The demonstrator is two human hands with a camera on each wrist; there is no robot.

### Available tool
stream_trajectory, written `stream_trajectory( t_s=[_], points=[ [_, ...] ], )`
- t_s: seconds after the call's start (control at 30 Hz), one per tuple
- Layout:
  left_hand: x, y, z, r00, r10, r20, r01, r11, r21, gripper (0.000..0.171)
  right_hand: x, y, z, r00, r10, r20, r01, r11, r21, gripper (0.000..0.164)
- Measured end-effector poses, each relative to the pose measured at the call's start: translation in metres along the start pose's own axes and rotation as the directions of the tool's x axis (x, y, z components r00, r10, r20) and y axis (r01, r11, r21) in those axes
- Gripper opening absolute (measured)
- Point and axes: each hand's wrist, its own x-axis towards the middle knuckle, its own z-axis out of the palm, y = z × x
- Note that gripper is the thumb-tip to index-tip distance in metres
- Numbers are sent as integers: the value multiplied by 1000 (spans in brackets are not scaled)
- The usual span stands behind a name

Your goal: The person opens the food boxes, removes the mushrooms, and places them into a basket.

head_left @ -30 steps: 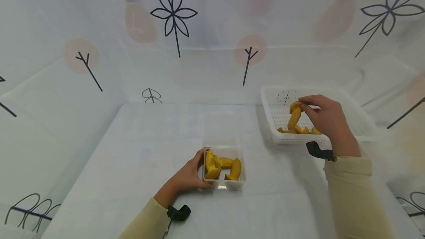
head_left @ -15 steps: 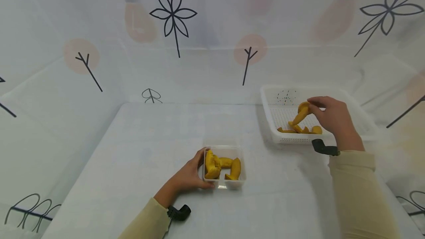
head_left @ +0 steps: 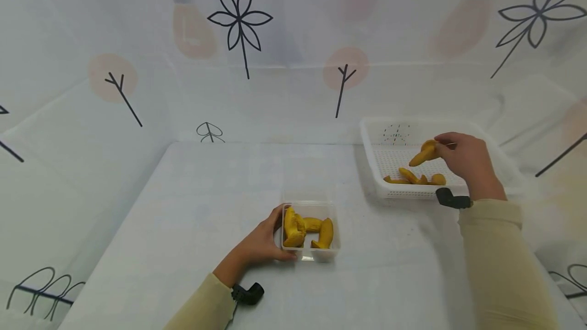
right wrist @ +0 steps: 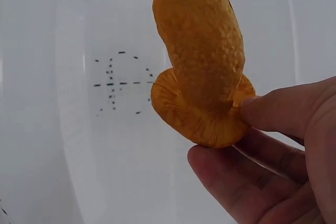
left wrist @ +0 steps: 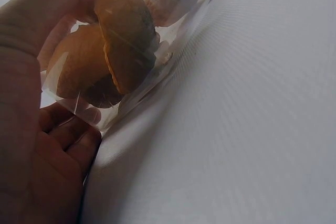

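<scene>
My right hand point(head_left: 465, 156) pinches a yellow-orange mushroom point(right wrist: 202, 51) by its cap, above the white perforated basket point(head_left: 463, 129). In the right wrist view the gilled underside of the cap shows, with thumb and fingers at its edge and the thick stem pointing away. Several more mushrooms point(head_left: 415, 179) lie at the basket's near side. My left hand point(head_left: 261, 241) grips the left side of a clear plastic box point(head_left: 337, 228) on the table. Inside that box are several yellow mushrooms point(head_left: 325, 234); the left wrist view shows a mushroom point(left wrist: 126, 38) through the clear wall.
The table point(head_left: 206, 192) has a white cover. Behind it and at the sides hangs a pale cloth point(head_left: 284, 101) printed with flowers and twigs. The basket stands at the back right, apart from the clear box at the front middle.
My right hand has moved rightward with the mushroom, whose stem has swung up from hanging toward level, clear of those below. The left hand and the box have stayed put.
</scene>
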Motion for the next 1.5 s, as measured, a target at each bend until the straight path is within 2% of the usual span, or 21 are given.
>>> stream_trajectory(
  t_s=[0.13,0.5,0.67,0.97,1.5],
  points=[
    [-1,0,1,1000,-1,-5,1,1000,4,116,5,4,-1,1000,-22,-4,22,1000,-18,40],
    [-2,0,3,1000,5,-5,-5,1000,-2,116,20,10,-14,998,-26,56,27,999,-22,41],
    [-1,1,2,1000,-4,2,4,1000,-3,117,27,11,-17,996,8,93,-8,1000,-8,42],
    [-1,4,1,1000,-13,0,13,1000,2,117,36,18,-9,986,73,149,-74,997,3,40],
    [-1,4,2,1000,-26,-4,26,1000,11,117,45,36,-2,977,51,207,-45,998,-33,38]
  ],
)
